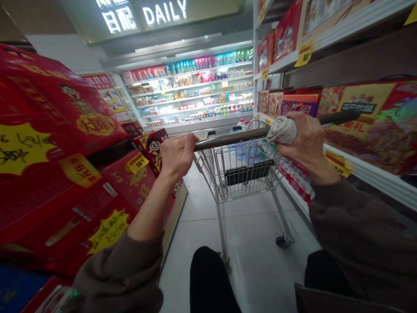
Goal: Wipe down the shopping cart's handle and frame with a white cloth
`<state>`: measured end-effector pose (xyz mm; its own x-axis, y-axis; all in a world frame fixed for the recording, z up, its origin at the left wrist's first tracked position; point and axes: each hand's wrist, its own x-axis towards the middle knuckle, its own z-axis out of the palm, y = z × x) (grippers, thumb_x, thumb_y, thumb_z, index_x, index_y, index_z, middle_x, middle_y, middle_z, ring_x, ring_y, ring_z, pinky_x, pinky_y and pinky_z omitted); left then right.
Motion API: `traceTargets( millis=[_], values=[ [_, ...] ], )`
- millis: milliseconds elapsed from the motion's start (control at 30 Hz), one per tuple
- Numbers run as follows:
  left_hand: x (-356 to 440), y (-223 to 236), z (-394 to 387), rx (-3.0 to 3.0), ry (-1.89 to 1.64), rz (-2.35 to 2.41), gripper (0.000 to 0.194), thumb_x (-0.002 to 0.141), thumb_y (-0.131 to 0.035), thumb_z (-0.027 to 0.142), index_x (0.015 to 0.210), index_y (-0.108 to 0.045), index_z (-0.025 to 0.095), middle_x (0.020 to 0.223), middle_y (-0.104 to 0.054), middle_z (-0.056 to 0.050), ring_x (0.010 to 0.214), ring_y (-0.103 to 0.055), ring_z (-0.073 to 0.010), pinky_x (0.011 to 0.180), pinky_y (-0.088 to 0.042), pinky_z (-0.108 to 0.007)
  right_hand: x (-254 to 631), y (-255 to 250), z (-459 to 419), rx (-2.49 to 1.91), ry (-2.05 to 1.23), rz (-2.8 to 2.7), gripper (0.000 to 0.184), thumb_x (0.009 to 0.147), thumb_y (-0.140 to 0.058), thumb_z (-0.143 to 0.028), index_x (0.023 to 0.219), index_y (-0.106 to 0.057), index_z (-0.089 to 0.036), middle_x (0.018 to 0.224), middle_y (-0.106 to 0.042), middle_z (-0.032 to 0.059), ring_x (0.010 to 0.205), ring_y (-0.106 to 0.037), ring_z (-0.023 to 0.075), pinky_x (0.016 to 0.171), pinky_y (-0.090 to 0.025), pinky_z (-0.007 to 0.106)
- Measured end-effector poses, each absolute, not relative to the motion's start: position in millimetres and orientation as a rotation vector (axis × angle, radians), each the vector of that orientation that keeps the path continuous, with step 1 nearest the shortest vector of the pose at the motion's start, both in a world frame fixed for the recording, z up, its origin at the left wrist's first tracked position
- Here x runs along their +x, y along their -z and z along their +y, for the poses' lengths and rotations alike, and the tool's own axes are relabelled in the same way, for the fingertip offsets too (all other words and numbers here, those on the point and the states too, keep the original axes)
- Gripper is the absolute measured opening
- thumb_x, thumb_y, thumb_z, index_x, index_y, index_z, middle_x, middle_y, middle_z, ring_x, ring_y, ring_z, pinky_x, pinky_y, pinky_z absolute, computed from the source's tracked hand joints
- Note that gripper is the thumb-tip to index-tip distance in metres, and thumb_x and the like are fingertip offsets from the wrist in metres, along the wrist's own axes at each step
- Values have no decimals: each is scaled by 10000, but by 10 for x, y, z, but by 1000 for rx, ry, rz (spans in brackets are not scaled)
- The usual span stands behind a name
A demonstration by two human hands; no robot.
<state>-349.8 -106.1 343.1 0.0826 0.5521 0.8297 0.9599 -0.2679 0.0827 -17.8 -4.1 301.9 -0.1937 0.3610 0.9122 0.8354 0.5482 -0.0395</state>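
Pale cloth (pixel 283 130) in your right hand (pixel 308 140) could make its clamped fingers slip on the handle (pixel 234 138) your left hand (pixel 178 155) clasps.

Sign (pixel 166 15): glowing white, its letters flaring slightly.
Cooler (pixel 182 128): shining brightest, its light washing out the pale packs.
Floor (pixel 260 265): reflecting a soft whitish sheen.
Right shelf (pixel 345 32): casting deep shadow underneath.
Bar (pixel 234 137): catching a thin highlight between the hands (pixel 178 156).
Red boxes (pixel 81 217): sitting dimmer, blurring and stretching toward the left edge.
Sleeves (pixel 355 226): sinking into dark, softening at the lower corners.
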Motion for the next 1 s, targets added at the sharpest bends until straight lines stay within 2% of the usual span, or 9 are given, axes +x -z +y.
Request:
traceTargets(
  millis=[233, 300, 367, 467, 533, 567, 700, 800, 1000],
  values=[
    [-3448, -3295, -1180, -1758, 1335, -1327, 594, 1034, -238, 474, 840, -731, 207, 778, -666, -39, 765, -625, -160, 739, -473, -310, -319, -2954, -150, -933, 590, -1691, 531, 794, -592, -420, 1287, -473, -263, 1089, -635, 104, 1047, -608, 354, 919, -468, 529],
    [-3410, -3159, -1197, -1665, 1487, -1241, 526, 1039, -262, 440, 915, -718, 209, 906, -658, -59, 902, -631, -175, 870, -487, -347, -365, -2884, -176, -958, 578, -1658, 563, 793, -583, -404, 1328, -465, -272, 1133, -624, 119, 1101, -589, 382, 927, -456, 564],
    [-3373, -2954, -1174, -1565, 1586, -1172, 440, 1033, -287, 439, 1086, -671, 232, 1173, -616, -90, 1167, -579, -209, 1056, -429, -412, -408, -2819, -203, -1012, 574, -1668, 589, 798, -566, -381, 1368, -461, -278, 1223, -592, 145, 1175, -544, 419, 935, -432, 599],
    [-3334, -2559, -1082, -1506, 1637, -1223, 453, 1017, -320, 461, 1434, -349, 287, 1565, -305, -118, 1470, -326, -249, 1170, -333, -479, -452, -2754, -214, -984, 585, -1675, 615, 795, -557, -349, 1394, -459, -252, 1301, -551, 180, 1230, -494, 452, 947, -407, 620],
    [-3314, -2287, -1021, -1484, 1697, -1266, 509, 1017, -302, 423, 1485, -131, 320, 1601, -198, -137, 1501, -281, -238, 1173, -348, -481, -466, -2734, -193, -887, 587, -1621, 617, 779, -586, -347, 1370, -455, -232, 1260, -576, 183, 1206, -521, 435, 970, -407, 611],
    [-3302, -2159, -999, -1450, 1697, -1299, 519, 1010, -317, 421, 1476, -111, 324, 1590, -190, -148, 1492, -294, -240, 1171, -356, -481, -471, -2729, -180, -849, 589, -1588, 613, 767, -605, -350, 1349, -449, -233, 1229, -595, 172, 1188, -543, 419, 985, -410, 600],
    [-3217, -1738, -952, -1472, 1539, -1370, 394, 968, -458, 383, 1338, -360, 289, 1372, -416, -161, 1340, -434, -273, 1129, -392, -516, -492, -2731, -167, -827, 626, -1537, 564, 753, -636, -372, 1262, -423, -260, 1195, -619, 127, 1166, -589, 366, 1019, -422, 542],
    [-3117, -1521, -869, -1778, 1376, -1455, 277, 971, -463, 306, 1244, -489, 269, 1248, -548, -132, 1255, -495, -263, 1115, -399, -500, -510, -2752, -204, -856, 645, -1533, 507, 772, -632, -403, 1213, -456, -227, 1160, -626, 137, 1140, -595, 357, 998, -434, 522],
    [-2977, -1349, -543, -1777, 1191, -1672, 430, 955, -476, 271, 1373, -475, 169, 1459, -443, -207, 1422, -361, -316, 1159, -346, -512, -504, -2758, -163, -880, 677, -1541, 533, 740, -647, -420, 1190, -502, -174, 1094, -616, 140, 1095, -569, 351, 946, -443, 547]
  ],
)
